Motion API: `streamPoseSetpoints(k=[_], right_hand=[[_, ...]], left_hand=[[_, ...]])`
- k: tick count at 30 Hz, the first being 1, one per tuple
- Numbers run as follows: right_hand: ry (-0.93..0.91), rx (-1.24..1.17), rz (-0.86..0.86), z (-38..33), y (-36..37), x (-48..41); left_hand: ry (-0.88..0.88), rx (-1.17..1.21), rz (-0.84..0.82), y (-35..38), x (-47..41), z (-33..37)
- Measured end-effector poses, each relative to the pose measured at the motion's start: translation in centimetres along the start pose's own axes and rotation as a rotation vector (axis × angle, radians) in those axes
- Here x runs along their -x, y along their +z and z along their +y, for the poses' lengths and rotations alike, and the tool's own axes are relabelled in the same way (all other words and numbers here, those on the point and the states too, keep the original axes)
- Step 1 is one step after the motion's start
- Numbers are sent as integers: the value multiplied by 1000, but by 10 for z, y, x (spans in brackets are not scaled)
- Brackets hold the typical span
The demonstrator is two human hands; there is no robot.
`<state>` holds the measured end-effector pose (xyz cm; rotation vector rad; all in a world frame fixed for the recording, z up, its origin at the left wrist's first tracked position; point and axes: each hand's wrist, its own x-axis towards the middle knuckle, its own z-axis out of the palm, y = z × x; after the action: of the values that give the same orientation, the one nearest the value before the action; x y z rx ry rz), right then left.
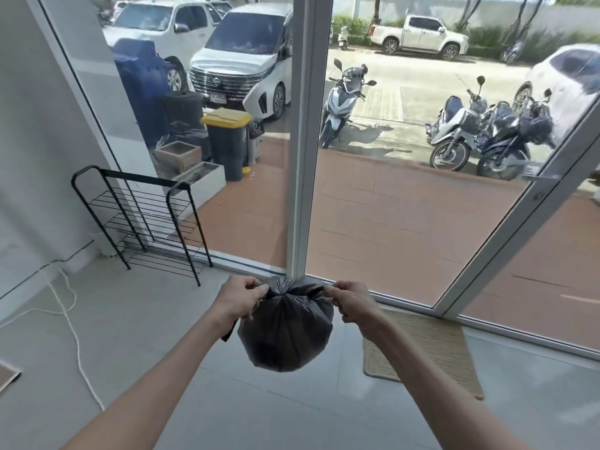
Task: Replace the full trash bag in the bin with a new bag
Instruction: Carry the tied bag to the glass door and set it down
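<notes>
Lower centre of frame: I see black trash bag (285, 332) hanging above floor (156, 319), neck gathered. Left hand (238, 300) and right hand (352, 302) each pinch one tail, pulling apart, probably to cinch knot. Bin not visible.

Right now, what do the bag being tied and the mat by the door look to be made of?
Trash bag: thin black plastic, slightly glossy, gathered into fine pleats at the knot. Mat: probably woven natural fibre or coir, matte tan with ribbed rows.
</notes>
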<state>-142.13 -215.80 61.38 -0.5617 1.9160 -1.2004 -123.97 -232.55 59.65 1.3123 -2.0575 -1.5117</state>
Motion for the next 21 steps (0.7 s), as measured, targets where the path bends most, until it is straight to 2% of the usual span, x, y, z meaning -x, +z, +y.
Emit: streamPoseSetpoints(k=[8,21], right_hand=[[55,39,-17,-29,15,-111],[183,-27,73,-43,75,-275]], left_hand=[[-85,55,-22,-13,-114,5],[-215,93,-232,-49,-292,-19]])
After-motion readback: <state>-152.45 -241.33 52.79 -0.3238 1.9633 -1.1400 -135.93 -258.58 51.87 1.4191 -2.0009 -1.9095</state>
